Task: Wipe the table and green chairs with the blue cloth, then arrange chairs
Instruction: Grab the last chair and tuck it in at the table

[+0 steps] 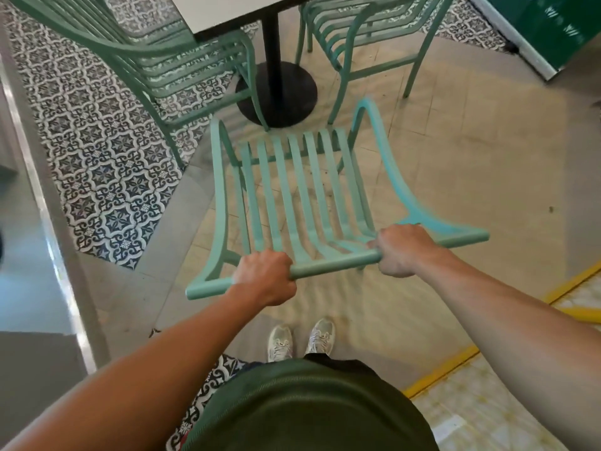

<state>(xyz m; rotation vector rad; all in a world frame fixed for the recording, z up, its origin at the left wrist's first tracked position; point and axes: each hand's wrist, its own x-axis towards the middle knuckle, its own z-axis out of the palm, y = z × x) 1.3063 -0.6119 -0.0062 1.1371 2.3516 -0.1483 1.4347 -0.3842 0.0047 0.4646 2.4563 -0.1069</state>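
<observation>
A green slatted chair [302, 190] stands in front of me, its seat pointing toward the table. My left hand [265, 276] grips the top rail of its backrest on the left side. My right hand [401, 250] grips the same rail further right. The white table [224, 8] is at the top of the view on a black pedestal base [276, 92]. A second green chair [156, 60] sits at the table's left and a third green chair [367, 37] at its right. No blue cloth is in view.
Patterned tiles [97, 151] cover the floor on the left beside a grey metal ledge [42, 190]. A yellow strip [448, 372] runs along the floor at the right. My shoes [300, 340] stand just behind the held chair. A green-and-white cabinet [546, 34] is at top right.
</observation>
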